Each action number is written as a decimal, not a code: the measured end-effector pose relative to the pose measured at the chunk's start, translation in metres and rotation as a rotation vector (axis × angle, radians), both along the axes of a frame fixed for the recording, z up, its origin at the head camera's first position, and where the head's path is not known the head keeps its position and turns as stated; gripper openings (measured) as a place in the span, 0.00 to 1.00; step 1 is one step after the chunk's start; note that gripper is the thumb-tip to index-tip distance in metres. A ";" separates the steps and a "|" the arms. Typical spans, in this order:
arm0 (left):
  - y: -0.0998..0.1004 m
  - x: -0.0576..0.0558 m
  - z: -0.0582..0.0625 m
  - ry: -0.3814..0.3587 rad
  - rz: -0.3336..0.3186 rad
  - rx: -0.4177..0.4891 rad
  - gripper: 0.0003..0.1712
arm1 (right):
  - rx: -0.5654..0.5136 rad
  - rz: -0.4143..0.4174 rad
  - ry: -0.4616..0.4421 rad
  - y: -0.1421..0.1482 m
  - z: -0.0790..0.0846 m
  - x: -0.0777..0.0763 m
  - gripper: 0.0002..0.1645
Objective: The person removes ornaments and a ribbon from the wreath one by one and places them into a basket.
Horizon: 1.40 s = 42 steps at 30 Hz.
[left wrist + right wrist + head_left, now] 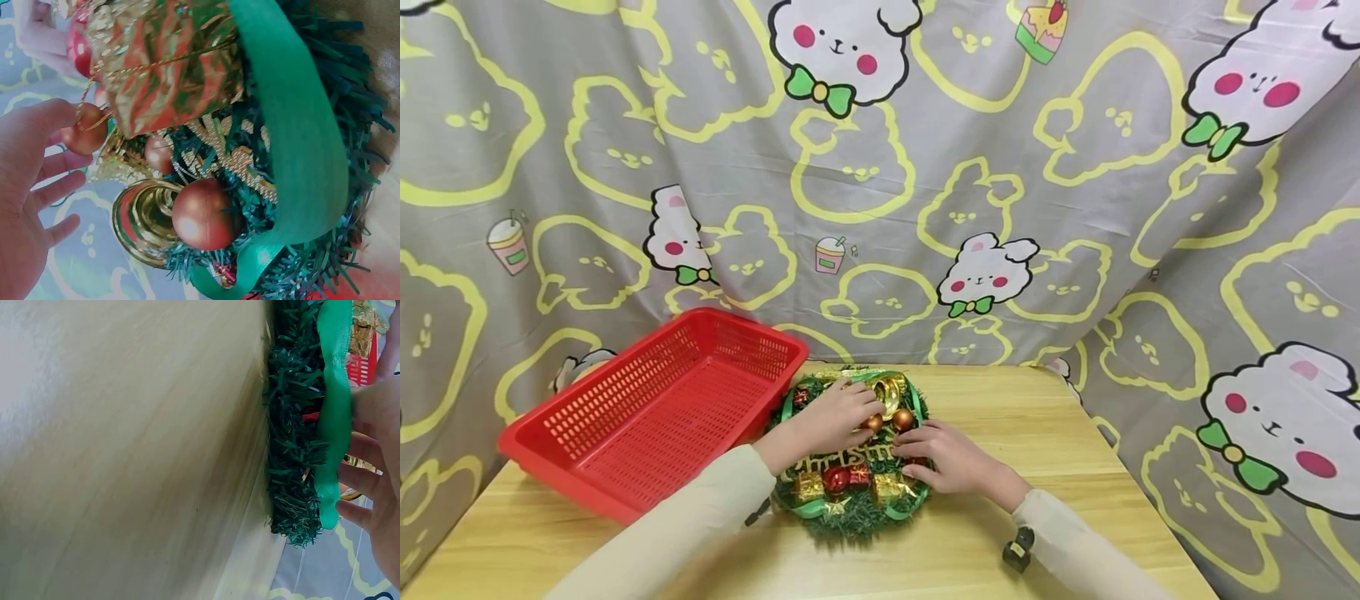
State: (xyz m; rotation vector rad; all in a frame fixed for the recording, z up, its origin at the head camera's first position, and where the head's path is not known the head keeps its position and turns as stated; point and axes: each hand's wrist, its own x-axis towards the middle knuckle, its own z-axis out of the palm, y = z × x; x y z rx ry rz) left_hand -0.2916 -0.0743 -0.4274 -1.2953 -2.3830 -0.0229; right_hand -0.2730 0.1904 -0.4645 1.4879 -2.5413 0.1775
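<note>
A Christmas wreath [857, 521] of green tinsel lies on the table, dressed with green ribbon [306, 144], gold gift boxes, a gold bell [140, 219] and gold lettering [850, 458]. My left hand [831, 417] reaches over its upper part. In the left wrist view, the thumb and forefinger of that hand pinch a copper bauble [87, 130] on a gold string, while the other fingers are spread. Another copper bauble [903, 419] sits just to its right. At the wreath's right side, my right hand [951, 458] rests its extended fingers against the ribbon edge and decorations.
A red plastic basket [625, 358] stands left of the wreath, its rim close to the left forearm. The wooden table [1037, 433] extends to the right. A patterned curtain [880, 183] hangs behind the table.
</note>
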 end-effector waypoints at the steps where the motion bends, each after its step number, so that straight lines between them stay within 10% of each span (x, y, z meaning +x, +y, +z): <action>1: -0.001 0.000 0.001 0.002 -0.006 0.009 0.17 | -0.002 0.002 -0.003 0.000 0.000 0.000 0.20; 42: -0.055 0.008 0.061 0.137 0.057 0.120 0.19 | -0.072 0.015 -0.004 0.003 -0.004 0.003 0.18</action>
